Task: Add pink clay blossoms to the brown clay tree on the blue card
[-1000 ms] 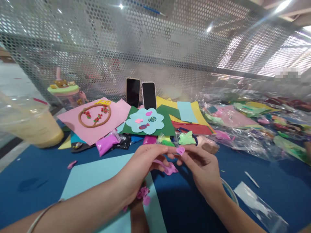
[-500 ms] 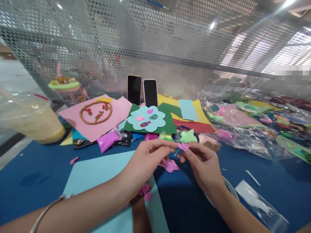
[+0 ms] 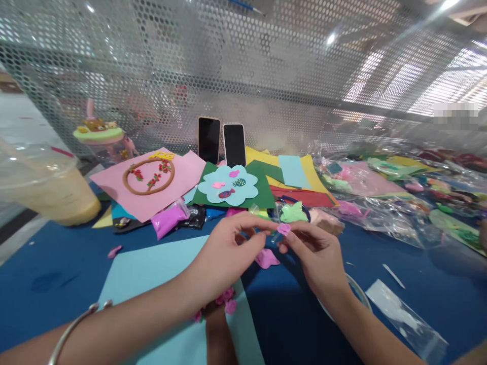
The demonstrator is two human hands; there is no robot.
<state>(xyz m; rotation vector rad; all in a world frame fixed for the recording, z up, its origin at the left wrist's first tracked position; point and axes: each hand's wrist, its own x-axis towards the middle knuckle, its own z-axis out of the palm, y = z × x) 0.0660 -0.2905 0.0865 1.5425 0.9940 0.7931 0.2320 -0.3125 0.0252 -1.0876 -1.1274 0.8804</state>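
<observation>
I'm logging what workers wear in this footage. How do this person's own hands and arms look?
The left hand and right hand are ungloved, and no sleeve shows on the left forearm or right forearm. A thin, silver-coloured metal bangle with small rounded ends sits on the left forearm. No jewellery shows on the right forearm.

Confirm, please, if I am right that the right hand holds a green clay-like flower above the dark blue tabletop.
Not quite: the head view shows a small pink clay-like flower, not a green one, in the right hand above the dark blue tabletop.
</observation>
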